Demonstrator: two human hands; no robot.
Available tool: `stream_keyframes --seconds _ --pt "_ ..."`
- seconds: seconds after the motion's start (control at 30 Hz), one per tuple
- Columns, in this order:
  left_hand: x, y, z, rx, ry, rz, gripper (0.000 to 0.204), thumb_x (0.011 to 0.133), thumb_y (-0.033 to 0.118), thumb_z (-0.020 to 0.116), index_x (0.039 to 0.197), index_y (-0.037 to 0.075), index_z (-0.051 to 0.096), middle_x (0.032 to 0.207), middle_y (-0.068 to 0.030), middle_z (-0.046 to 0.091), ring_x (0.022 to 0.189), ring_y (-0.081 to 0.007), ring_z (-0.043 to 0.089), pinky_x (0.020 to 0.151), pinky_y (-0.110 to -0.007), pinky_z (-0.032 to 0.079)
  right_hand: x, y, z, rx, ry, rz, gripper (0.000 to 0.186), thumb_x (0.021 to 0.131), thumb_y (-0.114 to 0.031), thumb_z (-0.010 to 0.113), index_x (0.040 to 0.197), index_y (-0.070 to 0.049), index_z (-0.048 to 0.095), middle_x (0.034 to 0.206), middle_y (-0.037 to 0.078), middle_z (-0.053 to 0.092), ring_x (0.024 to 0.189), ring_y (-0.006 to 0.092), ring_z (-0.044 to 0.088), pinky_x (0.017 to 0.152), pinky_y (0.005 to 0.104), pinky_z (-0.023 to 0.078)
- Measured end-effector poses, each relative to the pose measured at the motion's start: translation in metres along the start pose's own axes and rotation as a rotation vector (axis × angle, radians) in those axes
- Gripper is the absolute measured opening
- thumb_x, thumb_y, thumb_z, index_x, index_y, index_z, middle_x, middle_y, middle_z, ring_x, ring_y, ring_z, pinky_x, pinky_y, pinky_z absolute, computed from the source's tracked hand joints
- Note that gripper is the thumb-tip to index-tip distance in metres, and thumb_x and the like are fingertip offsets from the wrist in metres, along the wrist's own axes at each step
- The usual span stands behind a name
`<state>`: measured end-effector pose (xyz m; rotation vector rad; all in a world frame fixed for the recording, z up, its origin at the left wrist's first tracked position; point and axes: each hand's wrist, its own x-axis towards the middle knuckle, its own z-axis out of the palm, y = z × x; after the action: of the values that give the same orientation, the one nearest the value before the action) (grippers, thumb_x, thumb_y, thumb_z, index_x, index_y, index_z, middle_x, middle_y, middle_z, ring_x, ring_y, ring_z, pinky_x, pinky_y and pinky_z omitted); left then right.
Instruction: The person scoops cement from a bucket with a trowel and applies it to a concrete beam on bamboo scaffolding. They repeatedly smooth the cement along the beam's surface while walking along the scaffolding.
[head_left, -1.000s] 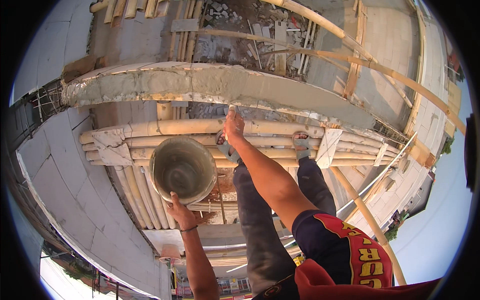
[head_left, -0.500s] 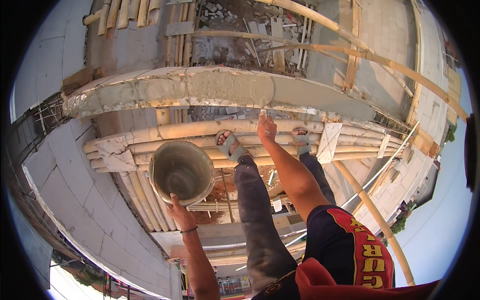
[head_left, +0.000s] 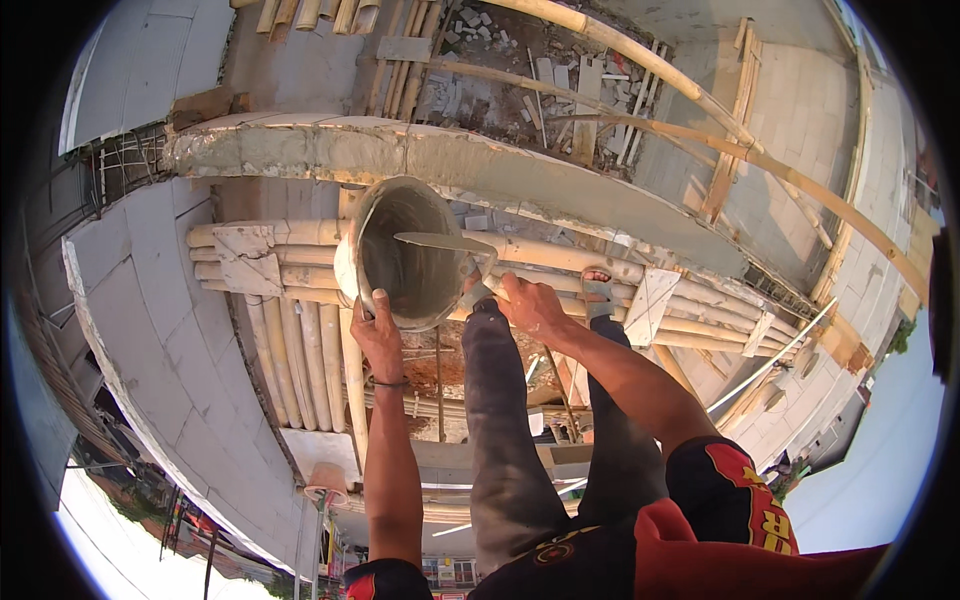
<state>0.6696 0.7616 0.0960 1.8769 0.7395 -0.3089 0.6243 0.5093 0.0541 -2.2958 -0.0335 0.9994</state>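
A mortar-smeared bucket tilts in front of me, its mouth turned partly toward the right. My left hand grips its near rim, with the thumb on the edge. In my right hand is a trowel, fingers closed round its handle. The trowel's blade reaches over the bucket's mouth and looks coated in grey mortar. Little shows inside the bucket beyond grey residue on its walls. Just beyond, a long wall top carries a layer of wet grey mortar.
My sandalled feet stand on lashed bamboo poles, with gaps down to the ground below. A white board lies across the poles at right. Bamboo braces cross beyond the wall. Pale block walls rise at left; rubble lies far below.
My left hand has raised the bucket away from me toward the wall and tipped it. My right hand has drawn back from the mortar, bringing the trowel to the bucket's mouth.
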Motion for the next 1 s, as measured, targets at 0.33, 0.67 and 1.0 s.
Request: stream_keyframes --seconds 0.33,0.67,1.0 --pt "0.014 0.069 0.009 0.185 -0.085 0.315 0.035 0.094 0.025 0.064 0.081 -0.008 0.058 0.059 -0.0057 0.051 0.056 -0.0112 0.04 0.048 -0.032 0.035 0.042 -0.053 -0.129 -0.267 0.017 -0.017 0.023 0.088 -0.017 0.054 0.105 -0.002 0.055 0.082 0.024 0.063 0.069 0.0373 0.067 0.061 0.0462 0.053" --pt "0.005 0.076 0.022 0.106 -0.122 0.281 0.024 0.09 0.017 0.065 0.083 -0.005 0.06 0.056 -0.0113 0.05 0.05 -0.0169 0.039 0.048 -0.034 0.036 0.048 -0.098 -0.095 -0.888 0.312 -0.356 0.054 0.083 -0.012 0.055 0.136 -0.001 0.049 0.082 0.016 0.062 0.065 0.0284 0.061 0.058 0.0362 0.049" --pt "0.009 0.095 -0.03 0.036 -0.298 0.21 0.025 0.087 0.017 0.066 0.08 -0.005 0.059 0.057 -0.0037 0.049 0.058 -0.0087 0.041 0.05 -0.03 0.036 0.069 -0.088 -0.107 -0.29 -0.523 -0.277 0.038 0.09 -0.017 0.055 0.125 -0.004 0.061 0.074 0.012 0.065 0.062 0.0188 0.062 0.053 0.035 0.048"
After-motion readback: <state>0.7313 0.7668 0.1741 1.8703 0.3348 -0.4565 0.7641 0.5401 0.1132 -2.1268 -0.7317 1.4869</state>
